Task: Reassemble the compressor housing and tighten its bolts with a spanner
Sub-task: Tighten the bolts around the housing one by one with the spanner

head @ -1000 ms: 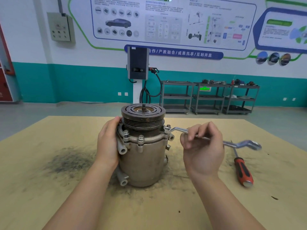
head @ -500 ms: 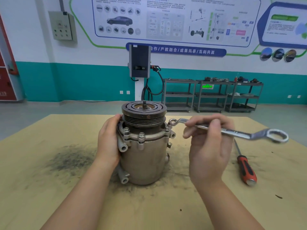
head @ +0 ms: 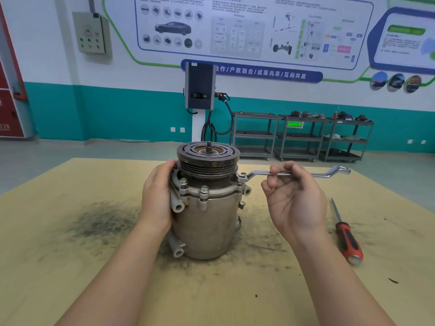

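Note:
The grey compressor housing (head: 207, 222) stands upright in the middle of the table, a grooved dark pulley (head: 208, 158) on top. Several bolts stick up through its flange. My left hand (head: 156, 196) grips the housing's left side at the flange. My right hand (head: 294, 198) pinches the shaft of a silver ring spanner (head: 329, 174) between thumb and fingers. The spanner lies level, its left ring seated on the bolt (head: 242, 177) at the flange's right edge.
A red-and-black screwdriver (head: 346, 236) lies on the table (head: 70, 267) to the right of my right hand. Dark grime stains the tabletop left of the housing. Metal shelf carts (head: 303, 137) and a wall charger (head: 200, 88) stand beyond the table.
My right hand lifted the spanner off the right-edge bolt, swung its handle away from me and seated the ring on that bolt again. My left hand stayed on the housing.

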